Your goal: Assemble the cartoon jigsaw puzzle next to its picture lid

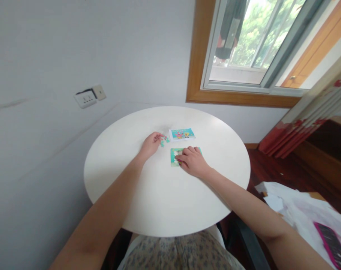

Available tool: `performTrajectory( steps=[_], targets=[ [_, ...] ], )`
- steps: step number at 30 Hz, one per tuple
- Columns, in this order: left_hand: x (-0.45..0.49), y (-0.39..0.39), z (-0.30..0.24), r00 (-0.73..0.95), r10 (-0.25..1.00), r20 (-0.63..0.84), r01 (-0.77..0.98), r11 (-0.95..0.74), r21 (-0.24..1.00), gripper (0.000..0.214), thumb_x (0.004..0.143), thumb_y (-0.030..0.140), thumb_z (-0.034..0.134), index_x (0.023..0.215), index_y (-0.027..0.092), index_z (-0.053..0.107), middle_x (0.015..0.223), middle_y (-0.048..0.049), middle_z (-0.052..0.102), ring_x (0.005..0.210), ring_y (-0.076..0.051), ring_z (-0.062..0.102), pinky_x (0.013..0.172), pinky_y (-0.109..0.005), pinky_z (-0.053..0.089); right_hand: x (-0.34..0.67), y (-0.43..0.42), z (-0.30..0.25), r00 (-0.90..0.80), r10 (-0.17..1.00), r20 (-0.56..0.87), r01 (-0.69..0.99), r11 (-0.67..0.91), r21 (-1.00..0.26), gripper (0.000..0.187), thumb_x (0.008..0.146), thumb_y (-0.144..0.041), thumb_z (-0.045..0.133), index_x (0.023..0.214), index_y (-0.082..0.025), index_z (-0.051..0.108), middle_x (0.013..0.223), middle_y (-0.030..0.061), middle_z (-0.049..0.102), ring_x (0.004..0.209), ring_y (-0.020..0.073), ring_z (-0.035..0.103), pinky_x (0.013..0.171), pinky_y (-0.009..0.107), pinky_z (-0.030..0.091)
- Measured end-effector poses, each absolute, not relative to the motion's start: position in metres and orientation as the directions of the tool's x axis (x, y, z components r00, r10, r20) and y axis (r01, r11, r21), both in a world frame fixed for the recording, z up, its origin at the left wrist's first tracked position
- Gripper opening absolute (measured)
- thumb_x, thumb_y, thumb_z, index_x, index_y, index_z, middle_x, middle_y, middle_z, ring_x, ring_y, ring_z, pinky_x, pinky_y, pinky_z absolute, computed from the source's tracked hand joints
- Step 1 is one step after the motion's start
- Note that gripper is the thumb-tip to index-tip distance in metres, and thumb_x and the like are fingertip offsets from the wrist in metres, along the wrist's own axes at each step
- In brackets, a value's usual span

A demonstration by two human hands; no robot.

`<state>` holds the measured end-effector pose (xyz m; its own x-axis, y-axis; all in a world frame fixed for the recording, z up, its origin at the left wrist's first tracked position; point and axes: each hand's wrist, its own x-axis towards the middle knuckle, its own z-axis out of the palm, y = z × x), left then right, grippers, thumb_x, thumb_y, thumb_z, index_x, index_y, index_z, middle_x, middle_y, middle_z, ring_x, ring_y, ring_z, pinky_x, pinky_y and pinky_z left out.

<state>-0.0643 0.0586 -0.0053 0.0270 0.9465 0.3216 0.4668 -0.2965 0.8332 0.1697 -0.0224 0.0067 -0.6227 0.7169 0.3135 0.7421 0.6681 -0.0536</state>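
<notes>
the left hand (152, 144) curls its fingers at the loose puzzle pieces (162, 143), toward the table's (156, 198) far edge; whether they close on one, i cannot tell. the right hand (194, 162) lies bent-fingered over the puzzle board (173, 158), touching it, well in from the near edge; its grip is hidden.

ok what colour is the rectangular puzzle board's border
Mostly green on the rectangular puzzle board, clearest in head view.

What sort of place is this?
Probably a room in a home: a round white table, a wood-framed window and a floral-patterned curtain suggest it. Which room, I can't tell.
</notes>
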Motion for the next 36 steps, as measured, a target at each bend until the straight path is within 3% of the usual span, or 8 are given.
performTrajectory(
  steps=[4,10,16,23,29,36],
  targets=[
    [-0.073,0.063,-0.005,-0.118,0.912,0.394,0.538,-0.274,0.797,0.019,0.079,0.022,0.046,0.092,0.019,0.059,0.087,-0.0031,0.064,0.075,-0.016,0.057,0.071,-0.028,0.047,0.167,-0.022,0.009,-0.632,0.709,0.313,0.74,0.672,-0.027,0.024,0.089,-0.03,0.05,0.105,-0.026,0.068,0.091,0.008,0.058,0.093,0.0228,0.043,0.079,0.037,0.025],
    [-0.084,0.069,-0.012,-0.188,0.874,0.447,0.618,-0.249,0.746,0.019,0.081,0.021,0.046,0.089,0.018,0.062,0.085,-0.0033,0.063,0.075,-0.016,0.057,0.075,-0.028,0.047,0.164,-0.022,0.007,-0.616,0.723,0.313,0.754,0.656,-0.029,0.026,0.09,-0.03,0.047,0.106,-0.025,0.067,0.091,0.008,0.058,0.094,0.0224,0.044,0.08,0.036,0.026],
    [-0.086,0.07,-0.021,-0.106,0.862,0.497,0.75,-0.259,0.609,0.022,0.081,0.017,0.045,0.091,0.018,0.065,0.09,-0.0048,0.06,0.075,-0.017,0.057,0.081,-0.032,0.048,0.167,-0.018,0.002,-0.548,0.757,0.356,0.745,0.635,-0.202,0.028,0.09,-0.029,0.045,0.111,-0.027,0.064,0.094,0.0056,0.06,0.094,0.0208,0.047,0.079,0.033,0.03],
    [-0.081,0.072,-0.021,0.05,0.868,0.493,0.819,-0.319,0.478,0.025,0.08,0.019,0.053,0.098,0.02,0.07,0.091,-0.0054,0.06,0.081,-0.018,0.059,0.085,-0.032,0.048,0.184,0.002,0.002,-0.378,0.78,0.499,0.625,0.613,-0.484,0.029,0.086,-0.022,0.047,0.111,-0.02,0.061,0.085,0.0043,0.061,0.086,0.019,0.052,0.081,0.032,0.037],
    [-0.073,0.095,-0.017,0.072,0.896,0.439,0.914,-0.235,0.33,0.026,0.083,0.028,0.055,0.103,0.025,0.072,0.091,-0.0068,0.06,0.09,-0.023,0.055,0.092,-0.039,0.043,0.205,0.017,-0.002,-0.256,0.779,0.573,0.62,0.587,-0.521,0.027,0.087,-0.022,0.046,0.108,-0.021,0.063,0.078,0.0032,0.059,0.079,0.0187,0.053,0.081,0.033,0.04],
    [-0.076,0.117,-0.011,0.178,0.9,0.398,0.94,-0.275,0.202,0.026,0.084,0.028,0.053,0.101,0.03,0.072,0.1,-0.0068,0.056,0.098,-0.025,0.049,0.094,-0.038,0.04,0.213,0.02,-0.004,-0.214,0.789,0.576,0.597,0.572,-0.562,0.025,0.086,-0.021,0.047,0.106,-0.021,0.063,0.077,0.0024,0.058,0.077,0.0175,0.053,0.079,0.033,0.041]
  ],
)
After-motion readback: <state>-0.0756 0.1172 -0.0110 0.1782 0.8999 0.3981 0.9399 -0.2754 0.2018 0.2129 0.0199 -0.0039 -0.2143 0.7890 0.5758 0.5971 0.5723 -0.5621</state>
